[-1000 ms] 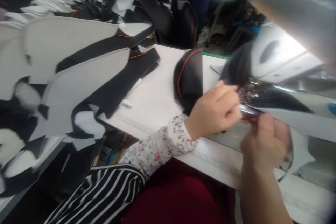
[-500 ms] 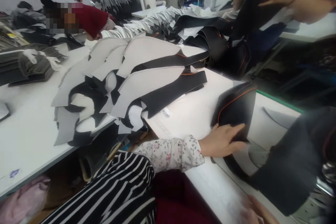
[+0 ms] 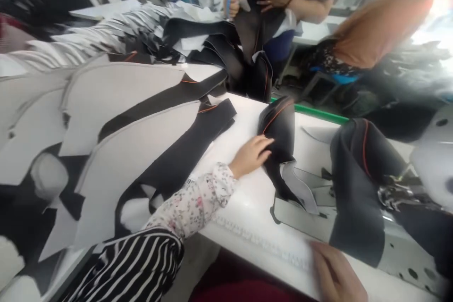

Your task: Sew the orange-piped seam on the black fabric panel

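Black panel (image 3: 279, 127) with orange piping lies curled on the white counter (image 3: 244, 198), head view only. Left hand (image 3: 250, 155) is laid on its near edge, fingers loosely flat, nothing gripped. Right hand (image 3: 336, 278) is blurred at the counter edge; its state cannot be told. Judged light, floppy, padded; best pinched at the piped edge.

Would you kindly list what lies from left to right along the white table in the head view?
Stack of grey-and-black cut panels → left hand → black piece with orange piping → dark draped fabric → sewing machine.
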A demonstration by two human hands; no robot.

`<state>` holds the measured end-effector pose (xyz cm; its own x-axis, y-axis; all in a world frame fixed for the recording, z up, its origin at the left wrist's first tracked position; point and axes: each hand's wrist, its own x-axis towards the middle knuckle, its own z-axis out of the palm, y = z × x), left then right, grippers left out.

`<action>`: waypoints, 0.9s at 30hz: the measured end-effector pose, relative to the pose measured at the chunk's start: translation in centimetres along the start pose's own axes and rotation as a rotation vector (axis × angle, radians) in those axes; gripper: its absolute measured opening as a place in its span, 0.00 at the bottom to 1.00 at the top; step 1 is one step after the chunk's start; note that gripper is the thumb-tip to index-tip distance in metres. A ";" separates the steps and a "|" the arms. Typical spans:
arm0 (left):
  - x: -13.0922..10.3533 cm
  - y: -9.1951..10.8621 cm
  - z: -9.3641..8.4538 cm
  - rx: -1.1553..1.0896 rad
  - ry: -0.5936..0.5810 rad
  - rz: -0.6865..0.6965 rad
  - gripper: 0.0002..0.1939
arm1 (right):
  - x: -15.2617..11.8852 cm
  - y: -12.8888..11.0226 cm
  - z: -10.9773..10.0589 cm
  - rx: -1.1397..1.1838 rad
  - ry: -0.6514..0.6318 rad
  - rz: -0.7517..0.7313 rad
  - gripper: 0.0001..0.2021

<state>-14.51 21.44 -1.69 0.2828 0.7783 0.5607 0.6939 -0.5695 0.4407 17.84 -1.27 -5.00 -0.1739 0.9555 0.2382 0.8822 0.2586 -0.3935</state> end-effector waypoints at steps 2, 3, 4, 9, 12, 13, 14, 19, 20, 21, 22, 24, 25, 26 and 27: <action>0.1 -1.8 -1.7 0.004 0.032 -0.056 0.20 | 0.1 -0.3 -0.1 -0.056 0.037 -0.049 0.12; 0.2 -2.6 -2.8 0.020 0.051 -0.088 0.20 | 0.2 -0.4 0.0 -0.066 0.045 -0.065 0.12; 0.2 -3.4 -4.1 0.038 0.077 -0.120 0.20 | 0.2 -0.5 0.0 -0.070 0.045 -0.074 0.12; -0.3 -8.3 -12.7 0.475 0.219 -0.522 0.28 | 0.3 -0.8 -0.3 -0.003 0.017 -0.085 0.11; -1.3 -11.5 -16.7 0.648 0.028 -0.811 0.32 | 0.5 -0.6 -0.6 0.090 -0.038 -0.054 0.10; -1.6 -12.1 -17.4 0.653 -0.039 -0.844 0.32 | 0.7 -0.5 -0.7 0.128 -0.055 -0.039 0.10; -1.9 -12.5 -18.0 0.651 -0.082 -0.854 0.31 | 0.8 -0.5 -0.8 0.168 -0.070 -0.018 0.10; -2.5 -11.5 -18.8 0.649 -0.099 -0.888 0.30 | 0.2 -1.4 -1.0 0.430 -0.076 0.231 0.13; -2.5 -10.9 -18.9 0.644 -0.096 -0.905 0.30 | -0.3 -1.8 -1.1 0.496 -0.067 0.284 0.15; -2.5 -10.1 -19.1 0.636 -0.093 -0.916 0.29 | -1.0 -2.1 -1.4 0.556 -0.062 0.318 0.16; -2.4 -9.4 -19.4 0.626 -0.087 -0.920 0.27 | -1.7 -2.4 -1.8 0.613 -0.073 0.330 0.17; -2.0 -7.6 -19.9 0.608 -0.065 -0.897 0.24 | -2.9 -3.1 -3.1 0.717 -0.166 0.277 0.16; -1.7 -6.5 -20.3 0.602 -0.043 -0.869 0.23 | -3.2 -3.4 -3.9 0.763 -0.236 0.219 0.14; -1.3 -5.3 -20.6 0.598 -0.014 -0.831 0.23 | -3.3 -3.7 -4.9 0.799 -0.300 0.143 0.11; -1.0 -3.8 -21.1 0.597 0.022 -0.785 0.24 | -3.1 -4.2 -5.9 0.815 -0.347 0.057 0.09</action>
<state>-31.38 17.23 10.85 -0.4093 0.8698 0.2756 0.9013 0.3384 0.2704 17.27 -6.11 1.12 -0.3784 0.9251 -0.0319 0.3308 0.1030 -0.9381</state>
